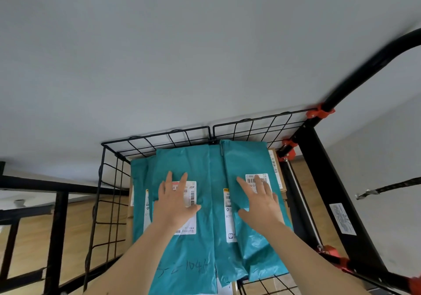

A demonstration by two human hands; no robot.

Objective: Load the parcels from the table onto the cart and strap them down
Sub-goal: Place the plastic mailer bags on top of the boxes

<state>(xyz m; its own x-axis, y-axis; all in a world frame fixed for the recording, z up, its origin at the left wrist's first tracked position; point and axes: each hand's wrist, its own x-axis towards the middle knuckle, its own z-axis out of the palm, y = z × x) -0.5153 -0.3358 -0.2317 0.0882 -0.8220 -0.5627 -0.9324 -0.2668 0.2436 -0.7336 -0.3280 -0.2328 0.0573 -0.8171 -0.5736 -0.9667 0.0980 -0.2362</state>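
Parcels are stacked in the cart with both hands flat on top. Looks like levelling before strapping.
Teal mailers overlap on top of cardboard boxes, inside the wire mesh walls. Left hand is open, palm down on the left mailer's label. Right hand is open, fingers spread on the right mailer. Neither grips anything. My read: loading is about done, strap not on yet. Press the air out and square the bags. Hold one palm down while the other fetches the elastic cord off to the right, hook free. Slick film may slide under tension.
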